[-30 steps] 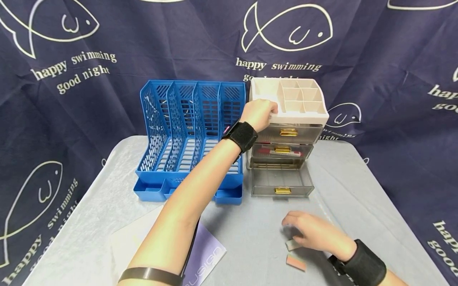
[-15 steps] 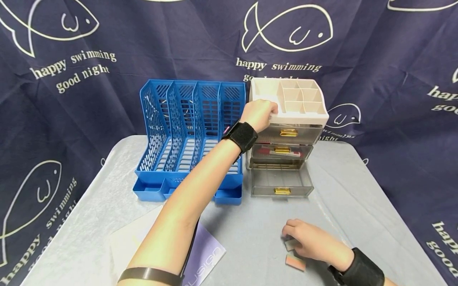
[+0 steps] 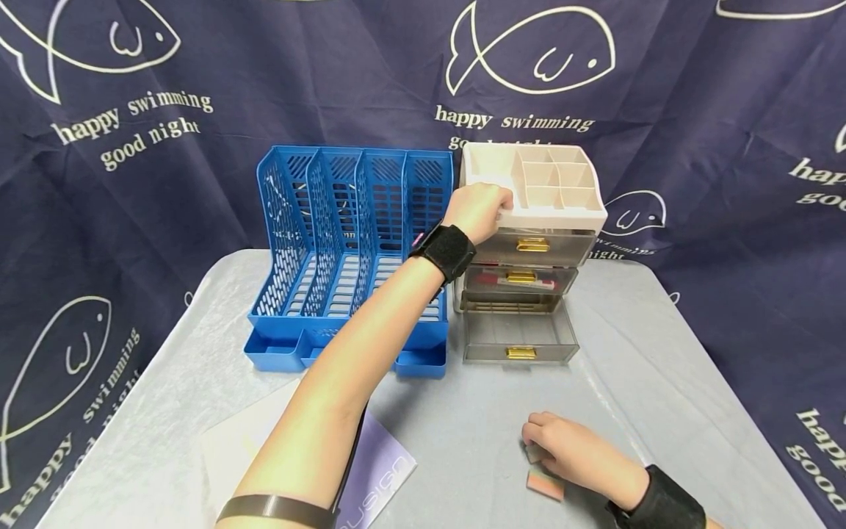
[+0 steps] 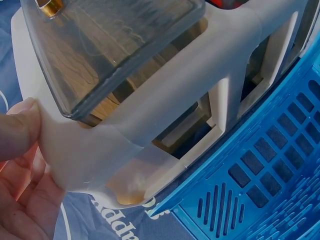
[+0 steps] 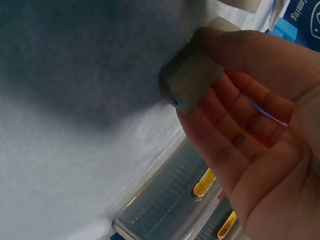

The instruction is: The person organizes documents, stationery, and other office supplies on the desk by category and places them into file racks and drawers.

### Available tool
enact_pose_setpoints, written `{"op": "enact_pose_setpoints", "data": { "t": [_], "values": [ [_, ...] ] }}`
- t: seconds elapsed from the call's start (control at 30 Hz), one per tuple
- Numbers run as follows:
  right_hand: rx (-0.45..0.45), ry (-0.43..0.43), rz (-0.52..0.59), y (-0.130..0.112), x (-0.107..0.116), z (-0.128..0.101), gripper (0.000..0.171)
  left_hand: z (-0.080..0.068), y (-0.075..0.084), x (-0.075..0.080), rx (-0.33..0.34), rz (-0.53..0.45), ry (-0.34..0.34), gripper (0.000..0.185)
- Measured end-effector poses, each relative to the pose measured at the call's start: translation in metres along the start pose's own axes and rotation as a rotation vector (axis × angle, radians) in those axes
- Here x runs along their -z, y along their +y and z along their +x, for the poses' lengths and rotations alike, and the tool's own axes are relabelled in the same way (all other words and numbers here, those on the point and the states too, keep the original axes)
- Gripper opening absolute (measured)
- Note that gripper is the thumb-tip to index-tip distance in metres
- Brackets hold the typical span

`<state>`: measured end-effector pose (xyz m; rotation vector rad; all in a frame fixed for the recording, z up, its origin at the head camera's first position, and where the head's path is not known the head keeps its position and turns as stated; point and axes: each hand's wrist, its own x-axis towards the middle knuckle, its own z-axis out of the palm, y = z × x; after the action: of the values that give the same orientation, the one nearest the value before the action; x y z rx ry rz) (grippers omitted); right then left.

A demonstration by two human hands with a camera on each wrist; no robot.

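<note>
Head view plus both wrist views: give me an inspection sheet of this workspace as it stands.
Surface: table under a pale grey cover.
Job's things: small eraser-like block pinched on the table; drawer organizer, bottom drawer pulled out.
Clutter: blue file rack, booklet, orange-pink block.
Grippers: left hand grips the organizer's top corner; right hand holds the block.
Cables: nothing seen.
Surroundings: dark fish-print curtain.

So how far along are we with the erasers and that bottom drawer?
Done: the bottom drawer stands pulled out, with the left hand gripping the organizer. In hand: the right hand pinches a grey eraser. Left: a second eraser lies on the table.
</note>
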<state>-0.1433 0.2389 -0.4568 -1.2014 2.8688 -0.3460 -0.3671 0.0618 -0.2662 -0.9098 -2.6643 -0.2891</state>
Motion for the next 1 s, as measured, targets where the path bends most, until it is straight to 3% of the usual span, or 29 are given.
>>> {"op": "enact_pose_setpoints", "data": {
  "t": [0.57,1.0],
  "values": [
    [0.031,0.099,-0.095,-0.001,0.025,0.016,0.037,-0.001,-0.001,0.000,0.005,0.015,0.000,0.026],
    [0.043,0.135,-0.121,0.000,0.030,0.021,0.038,-0.001,-0.001,-0.001,-0.002,0.016,0.006,0.026]
  ]
}}
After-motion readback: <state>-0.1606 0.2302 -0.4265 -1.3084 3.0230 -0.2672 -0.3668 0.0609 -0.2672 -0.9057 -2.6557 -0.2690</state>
